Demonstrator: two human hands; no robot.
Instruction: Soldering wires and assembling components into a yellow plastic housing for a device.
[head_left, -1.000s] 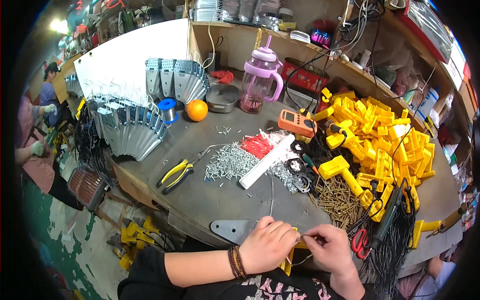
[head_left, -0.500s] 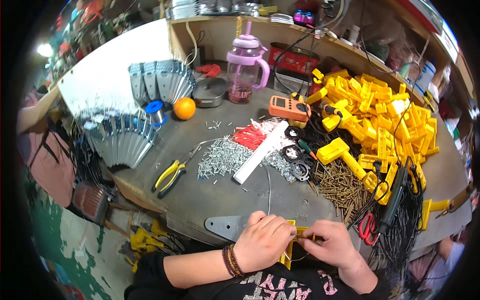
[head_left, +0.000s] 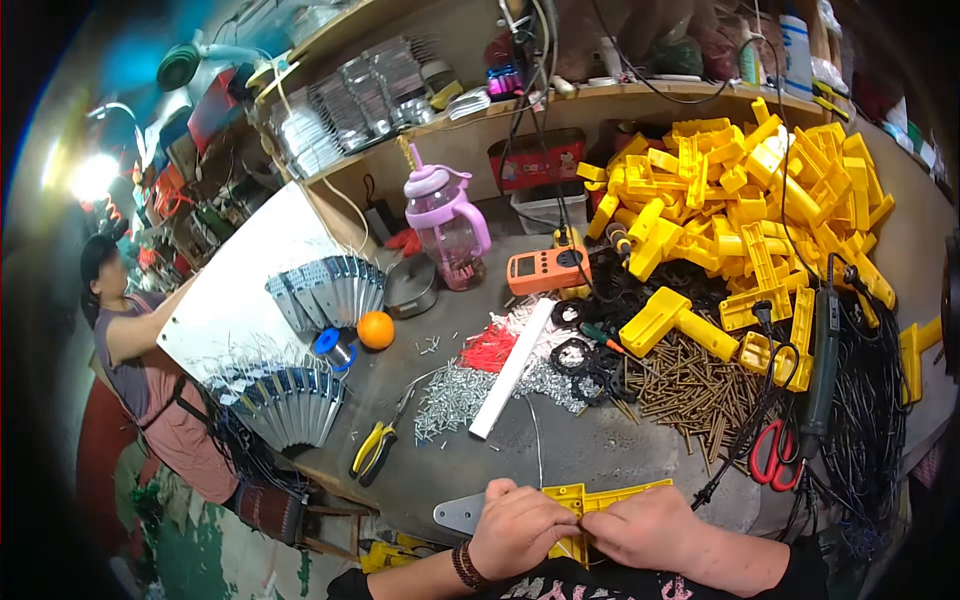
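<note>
Close to my body, at the bench's near edge, a yellow plastic housing (head_left: 629, 492) lies under my hands with its open side up and its handle pointing right. My left hand (head_left: 520, 533) is closed over its left part, thumb and finger pinched. Against it, my right hand (head_left: 645, 527) is closed at the handle, its fingertips almost touching the left ones. Whatever small piece sits between the fingertips is hidden. A grey metal plate (head_left: 458, 514) with holes sticks out left from beneath my left hand. One thin solder wire (head_left: 539, 440) runs down toward the housing.
Beyond lie silver pins (head_left: 450, 405), a white strip (head_left: 512, 370), brass screws (head_left: 690, 395) and yellow-handled pliers (head_left: 373, 453). On the right are red scissors (head_left: 773, 455), a soldering iron (head_left: 824, 350) and piled yellow housings (head_left: 745, 190). Another person (head_left: 150, 370) is at far left.
My view has tilted up and turned, showing more shelf and the person at left. My right hand has moved in against the left, and the housing's handle now shows.
</note>
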